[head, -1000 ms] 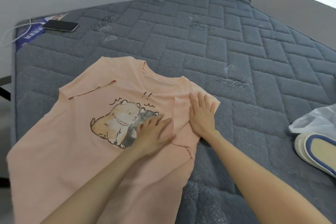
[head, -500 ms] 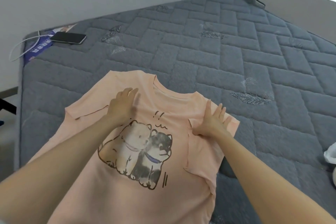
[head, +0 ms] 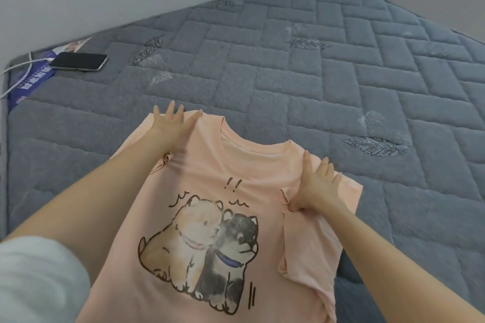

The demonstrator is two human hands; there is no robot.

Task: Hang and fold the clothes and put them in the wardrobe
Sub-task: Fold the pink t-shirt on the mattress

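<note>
My left hand [head: 170, 126] has slid off the print [head: 202, 249] and up to the far left shoulder of the shirt [head: 236, 165]. My right hand [head: 319, 189] has stayed on the folded-in right side, and the two dogs are now fully uncovered.

The shirt lies front up at 6 o'clock on the mattress [head: 328, 81], collar pointing to 12. From the print, the left hand sits at 11 o'clock. Its fingers are straight and fanned apart, flat on the cloth, with the tips reaching over the shoulder edge. The right hand sits at 2 o'clock from the print, fingers straight and a little apart, pressing the right sleeve [head: 309, 238] where it has been turned in over the body. Its thumb ends in a crease at the fold, so I cannot tell whether it pinches anything.

I read this as smoothing: the right edge is folded and pinned, while the left shoulder is being flattened. A small pucker shows just under my left wrist, so that side needs another sweep before it is turned in. The fold looks about half made. No wardrobe is in view.

A phone [head: 80, 61] on a cable [head: 18, 67] lies at 10 o'clock, well apart from the shirt.
</note>
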